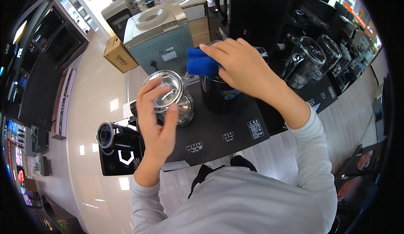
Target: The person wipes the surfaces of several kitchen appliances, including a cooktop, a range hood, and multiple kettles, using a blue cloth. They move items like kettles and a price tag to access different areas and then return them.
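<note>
My right hand (241,66) grips a folded blue cloth (202,62) over the top of a dark, round appliance (217,96) that bears a small coloured sticker. My left hand (157,120) has its fingers apart and holds nothing; it hovers in front of a clear glass pot with a metal rim and lid (180,107). Whether its fingertips touch the lid, I cannot tell. Both vessels stand on a black counter panel (221,139) with printed symbols. The cloth and my right hand cover much of the dark appliance's top.
Left of the counter lies a black appliance with a round silver-rimmed end (110,136). Glass jugs with handles (304,60) line the right side. Behind stand a grey-blue boxy appliance (161,41) and a cardboard box (120,55) on the floor. A tall black panel (252,13) rises behind the cloth.
</note>
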{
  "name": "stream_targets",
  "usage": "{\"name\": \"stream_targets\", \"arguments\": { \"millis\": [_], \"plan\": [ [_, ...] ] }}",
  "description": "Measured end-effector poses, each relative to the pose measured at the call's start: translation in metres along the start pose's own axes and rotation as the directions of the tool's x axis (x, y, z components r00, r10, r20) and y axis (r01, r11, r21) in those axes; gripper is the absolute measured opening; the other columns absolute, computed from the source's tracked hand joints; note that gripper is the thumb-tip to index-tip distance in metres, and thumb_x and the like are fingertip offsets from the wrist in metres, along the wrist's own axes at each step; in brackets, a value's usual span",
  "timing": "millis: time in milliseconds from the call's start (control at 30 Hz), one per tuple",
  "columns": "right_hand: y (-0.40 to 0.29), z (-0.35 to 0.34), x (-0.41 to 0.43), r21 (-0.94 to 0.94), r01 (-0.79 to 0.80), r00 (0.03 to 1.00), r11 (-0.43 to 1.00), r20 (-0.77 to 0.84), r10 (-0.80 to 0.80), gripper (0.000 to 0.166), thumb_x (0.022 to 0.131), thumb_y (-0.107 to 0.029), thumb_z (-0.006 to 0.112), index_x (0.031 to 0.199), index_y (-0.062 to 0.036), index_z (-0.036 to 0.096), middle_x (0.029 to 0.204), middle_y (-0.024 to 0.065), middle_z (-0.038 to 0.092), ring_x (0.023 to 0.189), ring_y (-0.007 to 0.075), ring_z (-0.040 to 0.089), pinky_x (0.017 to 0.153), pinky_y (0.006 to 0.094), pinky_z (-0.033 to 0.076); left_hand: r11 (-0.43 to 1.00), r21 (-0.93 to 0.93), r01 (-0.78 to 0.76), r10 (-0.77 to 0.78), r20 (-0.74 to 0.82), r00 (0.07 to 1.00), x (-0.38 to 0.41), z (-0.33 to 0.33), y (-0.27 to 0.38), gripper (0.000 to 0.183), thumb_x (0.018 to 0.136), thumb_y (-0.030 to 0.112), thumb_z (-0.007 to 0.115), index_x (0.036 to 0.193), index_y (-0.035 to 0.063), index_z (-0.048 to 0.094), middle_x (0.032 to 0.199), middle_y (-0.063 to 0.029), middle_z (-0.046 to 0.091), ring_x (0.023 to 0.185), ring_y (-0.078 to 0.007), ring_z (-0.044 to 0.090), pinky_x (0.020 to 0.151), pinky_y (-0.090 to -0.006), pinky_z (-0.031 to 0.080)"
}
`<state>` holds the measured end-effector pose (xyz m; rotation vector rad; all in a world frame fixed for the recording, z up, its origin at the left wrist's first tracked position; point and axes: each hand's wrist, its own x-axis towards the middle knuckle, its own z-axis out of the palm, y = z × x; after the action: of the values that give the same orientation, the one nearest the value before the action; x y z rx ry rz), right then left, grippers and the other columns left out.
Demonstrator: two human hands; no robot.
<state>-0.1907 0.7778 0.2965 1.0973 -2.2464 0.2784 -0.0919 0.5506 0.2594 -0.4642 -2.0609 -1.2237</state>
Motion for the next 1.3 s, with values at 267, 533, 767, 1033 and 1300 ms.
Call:
{"name": "stream_targets", "arguments": {
  "millis": [267,533,767,1033,1300],
  "plan": [
    [0.089,0.045,0.029,-0.063,-0.053,0.999,0.997,-0.012,0.052,0.038,0.079,-0.006,0.061,0.117,-0.0072,0.062,0.105,0.0084,0.065,0.102,0.0255,0.061,0.088,0.0382,0.045,0.986,0.164,0.009,-0.053,0.268,0.962,0.038,0.059,0.033,0.021,0.090,0.009,0.057,0.109,0.0017,0.064,0.122,-0.0139,0.061,0.108,-0.0283,0.061,0.093,-0.0347,0.047],
    [0.117,0.026,0.014,-0.046,-0.108,0.988,0.993,-0.118,0.102,0.029,0.077,-0.002,0.059,0.105,-0.0072,0.066,0.094,0.0117,0.067,0.089,0.0295,0.066,0.081,0.0418,0.050,0.910,0.407,-0.073,-0.034,0.250,0.968,0.040,0.092,0.029,0.030,0.099,0.021,0.052,0.098,-0.0032,0.069,0.100,-0.0150,0.069,0.090,-0.0302,0.066,0.076,-0.0355,0.051],
    [0.087,0.000,-0.014,0.173,0.060,0.997,0.983,-0.054,-0.051,0.033,0.075,-0.004,0.063,0.108,-0.0047,0.064,0.098,0.0112,0.067,0.096,0.0291,0.063,0.089,0.0392,0.049,0.876,0.467,0.119,-0.237,0.202,0.950,0.045,0.101,0.047,0.049,0.103,0.033,0.042,0.094,-0.0069,0.070,0.094,-0.0190,0.070,0.085,-0.0329,0.067,0.077,-0.0353,0.050],
    [0.046,-0.007,-0.081,0.295,0.063,0.965,0.953,-0.263,0.018,0.048,0.069,0.001,0.066,0.116,-0.0075,0.061,0.115,0.0085,0.058,0.104,0.0288,0.055,0.084,0.0393,0.045,0.866,0.455,0.209,-0.279,0.093,0.956,0.046,0.109,0.050,0.054,0.103,0.036,0.040,0.090,-0.0082,0.068,0.085,-0.0199,0.069,0.078,-0.0299,0.064,0.076,-0.0356,0.047],
    [0.038,0.056,-0.146,0.401,0.064,0.900,0.914,-0.419,0.121,0.047,0.069,0.001,0.066,0.114,-0.0133,0.064,0.117,0.0085,0.058,0.107,0.0288,0.054,0.087,0.0389,0.043,0.840,0.542,0.036,-0.149,0.165,0.975,0.064,0.142,0.036,0.039,0.096,0.036,0.054,0.104,-0.0003,0.065,0.108,-0.0174,0.062,0.099,-0.0324,0.060,0.084,-0.0362,0.047]
  ]
}}
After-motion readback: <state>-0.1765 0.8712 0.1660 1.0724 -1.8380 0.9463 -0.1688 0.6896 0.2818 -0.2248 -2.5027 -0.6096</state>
